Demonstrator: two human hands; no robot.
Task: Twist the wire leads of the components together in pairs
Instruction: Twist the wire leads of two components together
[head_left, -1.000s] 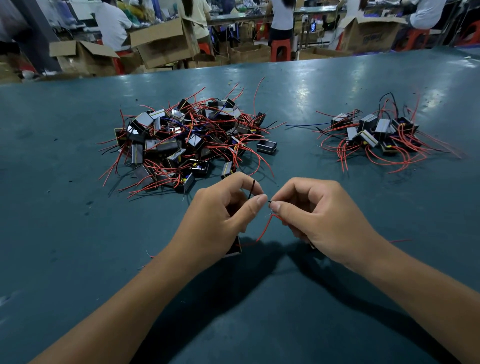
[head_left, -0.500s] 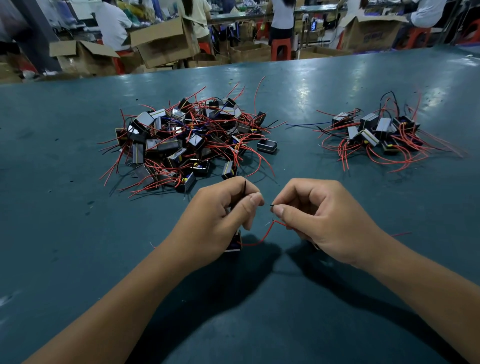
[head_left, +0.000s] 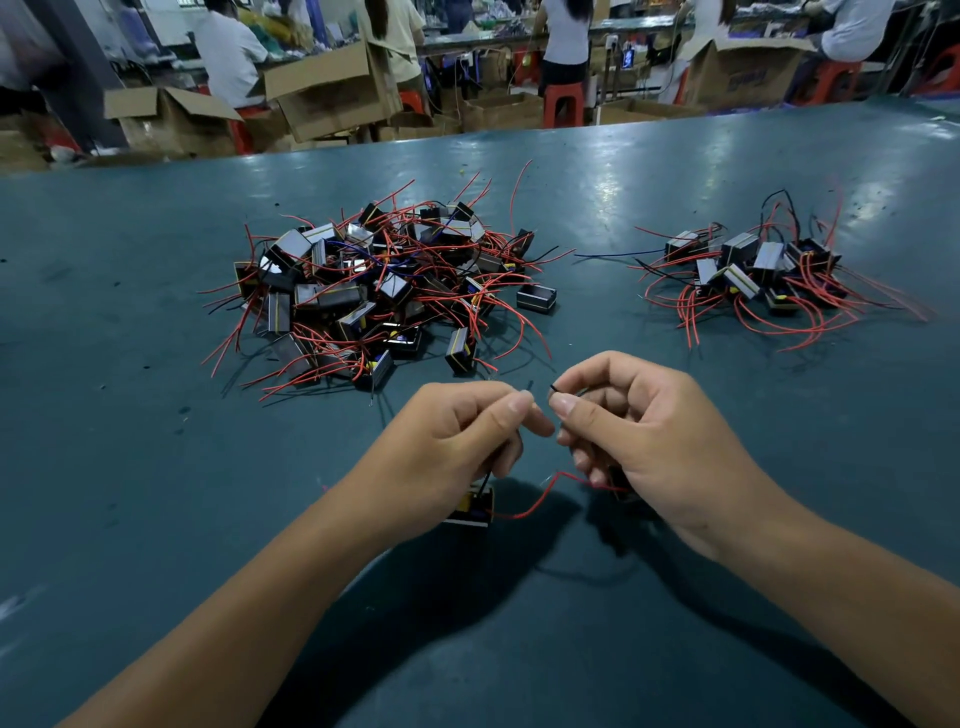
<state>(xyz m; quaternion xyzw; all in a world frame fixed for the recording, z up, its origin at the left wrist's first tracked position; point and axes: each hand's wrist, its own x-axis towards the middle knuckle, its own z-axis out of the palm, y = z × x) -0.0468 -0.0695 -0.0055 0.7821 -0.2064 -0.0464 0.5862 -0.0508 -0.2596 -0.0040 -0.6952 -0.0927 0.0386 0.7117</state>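
Right now, hands centre frame, tips nearly touching.
Left hand (head_left: 457, 441): fingers curled, thumb and forefinger pinching a thin black wire lead (head_left: 528, 385); short tip pokes up past the fingertips.
Right hand (head_left: 644, 436): fingers curled, thumb and forefinger pinching a second black wire end (head_left: 554, 387), tip just clear of the left one, not touching.
Held part: small black boxy component with yellow tape (head_left: 475, 506) below the left hand, just above or on the table, cannot tell; thin red wire (head_left: 540, 496) loops from it under the right hand.
Big pile (head_left: 384, 296): upper centre-left, many black blocks, shiny metal faces, tangled red leads.
Small pile (head_left: 753, 270): upper right, same parts, curved red leads.
Table (head_left: 156, 467): dark teal, smooth, slightly glossy.
Background: brown cardboard boxes (head_left: 332, 93), top edge.
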